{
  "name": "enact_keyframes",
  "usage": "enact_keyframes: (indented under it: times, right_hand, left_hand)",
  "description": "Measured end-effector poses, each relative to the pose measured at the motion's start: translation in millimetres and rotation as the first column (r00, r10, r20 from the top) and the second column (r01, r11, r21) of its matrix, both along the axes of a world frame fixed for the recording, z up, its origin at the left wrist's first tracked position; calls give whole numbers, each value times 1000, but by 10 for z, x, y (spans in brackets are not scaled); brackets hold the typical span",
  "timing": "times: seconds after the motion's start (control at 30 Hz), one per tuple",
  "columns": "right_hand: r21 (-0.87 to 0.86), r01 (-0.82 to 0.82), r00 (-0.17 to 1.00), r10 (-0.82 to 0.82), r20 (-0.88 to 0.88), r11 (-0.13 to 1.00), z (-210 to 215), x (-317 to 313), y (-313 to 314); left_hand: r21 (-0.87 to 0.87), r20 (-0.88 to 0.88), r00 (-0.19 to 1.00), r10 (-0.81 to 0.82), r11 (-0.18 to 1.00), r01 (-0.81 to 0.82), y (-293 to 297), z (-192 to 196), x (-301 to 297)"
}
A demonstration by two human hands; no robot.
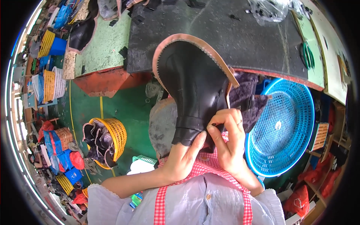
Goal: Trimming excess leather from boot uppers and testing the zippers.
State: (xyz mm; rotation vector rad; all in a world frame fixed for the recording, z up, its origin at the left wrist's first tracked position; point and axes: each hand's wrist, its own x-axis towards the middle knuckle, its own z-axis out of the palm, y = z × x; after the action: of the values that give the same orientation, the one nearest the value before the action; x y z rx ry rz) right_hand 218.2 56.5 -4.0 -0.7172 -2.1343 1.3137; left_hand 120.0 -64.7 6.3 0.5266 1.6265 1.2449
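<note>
A black leather boot upper (187, 82) is held up in front of me, with its wide end pointing away and its shaft end toward me. Around the wide end runs a tan welt strip (210, 48) with a toothed inner edge; its loose tip sticks out at the right. My left hand (180, 159) grips the shaft end, thumb on top and fingers hidden inside or behind the leather. At the right side of the shaft, my right hand (230, 140) is closed in a pinch, with a small dark bit at the fingertips. Dark fuzzy lining (242, 90) shows behind the boot.
A black-topped workbench (232, 37) stands ahead, with green-handled scissors (308, 55) and a clear plastic bag (268, 11). At right is a large blue basket (279, 123). A yellow basket (116, 137) of dark boot pieces sits on the green floor at left.
</note>
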Motion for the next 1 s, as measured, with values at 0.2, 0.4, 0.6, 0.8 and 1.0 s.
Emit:
enact_keyframes:
  times: [0.2, 0.4, 0.6, 0.8, 1.0]
  right_hand:
    - [19, -267, 954, 267, -140, 964, 15, 199, -22]
    - [-301, -254, 959, 198, -205, 919, -535, 58, -35]
    - [81, -141, 986, 147, -82, 987, -536, 231, -31]
    - [-158, 115, 980, -138, -144, 981, -714, 47, -64]
    - [-398, 237, 912, -344, -223, 886, -1167, 13, 437]
  left_hand:
    - [-67, 372, 924, 94, 995, -75, -317, 256, 97]
    - [-344, 492, 778, 392, 908, -240, -50, -12, 59]
    - [-109, 552, 806, 216, 976, -186, -19, -392, 146]
    - [-58, 531, 822, 204, 977, -206, 82, -440, 174]
    - [73, 617, 785, -55, 997, 12, -95, -427, 292]
